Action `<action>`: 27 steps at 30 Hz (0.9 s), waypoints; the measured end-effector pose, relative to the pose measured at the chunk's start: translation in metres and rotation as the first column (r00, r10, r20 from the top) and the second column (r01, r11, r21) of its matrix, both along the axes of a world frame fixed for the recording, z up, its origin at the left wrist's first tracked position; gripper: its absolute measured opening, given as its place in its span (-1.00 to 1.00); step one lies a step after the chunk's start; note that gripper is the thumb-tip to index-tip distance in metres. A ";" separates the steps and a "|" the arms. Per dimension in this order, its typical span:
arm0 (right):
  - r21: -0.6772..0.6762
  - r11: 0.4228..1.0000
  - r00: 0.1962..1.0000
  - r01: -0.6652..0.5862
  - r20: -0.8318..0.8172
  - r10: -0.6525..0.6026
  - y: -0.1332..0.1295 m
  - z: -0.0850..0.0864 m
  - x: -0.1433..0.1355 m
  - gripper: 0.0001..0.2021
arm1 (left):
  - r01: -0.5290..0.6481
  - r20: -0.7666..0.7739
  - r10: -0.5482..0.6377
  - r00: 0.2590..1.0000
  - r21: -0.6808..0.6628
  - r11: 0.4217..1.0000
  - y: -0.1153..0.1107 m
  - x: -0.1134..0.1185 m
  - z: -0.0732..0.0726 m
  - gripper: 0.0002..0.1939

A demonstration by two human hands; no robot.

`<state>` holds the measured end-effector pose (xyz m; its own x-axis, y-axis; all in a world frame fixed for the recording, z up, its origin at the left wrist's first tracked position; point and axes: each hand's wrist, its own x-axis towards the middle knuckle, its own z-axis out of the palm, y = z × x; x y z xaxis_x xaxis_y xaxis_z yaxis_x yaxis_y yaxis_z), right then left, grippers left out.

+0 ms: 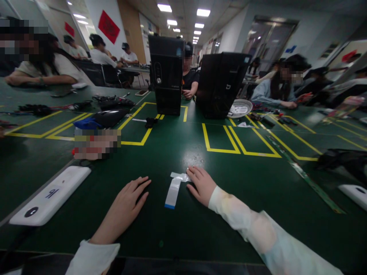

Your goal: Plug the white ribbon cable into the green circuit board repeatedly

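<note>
A flat white ribbon-like strip (173,192) with a blue lower end lies on the green table (195,233), bent near its top. My right hand (202,185) rests at the strip's upper right end, its fingertips at or on that end, the fingers stretched out and slightly apart. To the left of the strip, my left hand (129,202) lies flat on the table with fingers spread, holding nothing and not touching the strip.
Two black computer towers (166,76) (222,84) stand ahead. A white device (51,194) lies at left, near dark cables (114,103). A white basket (241,108) sits beyond yellow tape outlines (223,151). People sit around the table.
</note>
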<state>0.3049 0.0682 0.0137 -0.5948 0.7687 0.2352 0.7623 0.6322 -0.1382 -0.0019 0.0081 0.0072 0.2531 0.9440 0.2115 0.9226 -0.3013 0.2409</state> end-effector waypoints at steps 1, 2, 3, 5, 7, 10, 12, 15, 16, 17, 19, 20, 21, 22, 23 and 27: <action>-0.020 1.000 1.000 -0.010 -0.003 0.010 -0.008 0.002 -0.006 -0.46 | -0.002 0.000 0.002 1.000 0.003 1.000 0.000 0.000 0.000 -0.51; -0.041 0.999 1.000 -0.023 -0.006 0.023 -0.015 0.004 -0.011 -0.46 | -0.001 0.001 0.001 1.000 0.005 1.000 0.000 0.001 0.000 -0.51; -0.062 0.997 0.999 -0.036 -0.008 0.036 -0.022 0.006 -0.016 -0.45 | 0.001 0.004 -0.001 1.000 0.008 1.000 0.000 0.001 0.001 -0.51; -0.108 0.992 0.998 -0.069 -0.012 0.068 -0.033 0.010 -0.021 -0.43 | 0.004 0.012 -0.004 1.000 0.019 1.000 0.001 0.002 0.002 -0.52; -0.149 0.984 0.995 -0.097 -0.015 0.096 -0.040 0.014 -0.025 -0.42 | 0.005 0.021 -0.005 1.000 0.026 1.000 0.001 0.003 0.002 -0.52; -0.192 0.974 0.993 -0.117 -0.021 0.115 -0.044 0.019 -0.026 -0.41 | 0.005 0.028 -0.006 1.000 0.026 1.000 0.001 0.003 0.002 -0.53; -0.210 0.971 0.993 -0.119 -0.022 0.117 -0.043 0.021 -0.026 -0.41 | 0.004 0.027 -0.005 1.000 0.026 1.000 0.001 0.003 0.002 -0.53; -0.215 0.969 0.993 -0.119 -0.025 0.116 -0.042 0.022 -0.025 -0.42 | 0.011 0.025 -0.012 1.000 0.025 1.000 0.000 0.003 0.002 -0.53; -0.214 0.969 0.993 -0.121 -0.028 0.118 -0.042 0.022 -0.024 -0.42 | 0.014 0.025 -0.014 1.000 0.024 1.000 0.000 0.003 0.002 -0.53; -0.211 0.970 0.992 -0.124 -0.029 0.121 -0.041 0.021 -0.023 -0.41 | 0.015 0.026 -0.016 1.000 0.025 1.000 0.000 0.002 0.001 -0.53; -0.204 0.967 0.989 -0.150 -0.035 0.145 -0.040 0.020 -0.020 -0.38 | 0.014 0.031 -0.015 0.999 0.028 0.999 0.000 0.002 0.001 -0.53; -0.199 0.964 0.985 -0.174 -0.043 0.169 -0.038 0.018 -0.017 -0.36 | 0.012 0.033 -0.013 0.999 0.029 1.000 0.000 0.002 0.001 -0.53; -0.194 0.959 0.978 -0.208 -0.058 0.201 -0.035 0.016 -0.013 -0.34 | 0.011 0.034 -0.012 0.999 0.027 1.000 0.001 0.002 0.001 -0.53; -0.187 0.951 0.969 -0.247 -0.079 0.236 -0.030 0.014 -0.007 -0.33 | 0.009 0.034 -0.010 0.999 0.023 1.000 0.001 0.002 0.001 -0.53; -0.173 0.945 0.959 -0.279 -0.108 0.263 -0.025 0.011 0.000 -0.33 | 0.006 0.032 -0.006 0.999 0.017 1.000 0.001 0.002 0.001 -0.52; -0.050 0.975 0.956 -0.216 -0.216 0.200 0.014 0.002 0.047 -0.40 | -0.012 0.023 0.012 1.000 -0.012 1.000 0.000 0.002 0.002 -0.50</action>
<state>0.3523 0.0818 0.0154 -0.6873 0.6526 0.3190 0.5644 0.7562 -0.3311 -0.0003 0.0084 0.0096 0.2371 0.9494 0.2058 0.9201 -0.2875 0.2662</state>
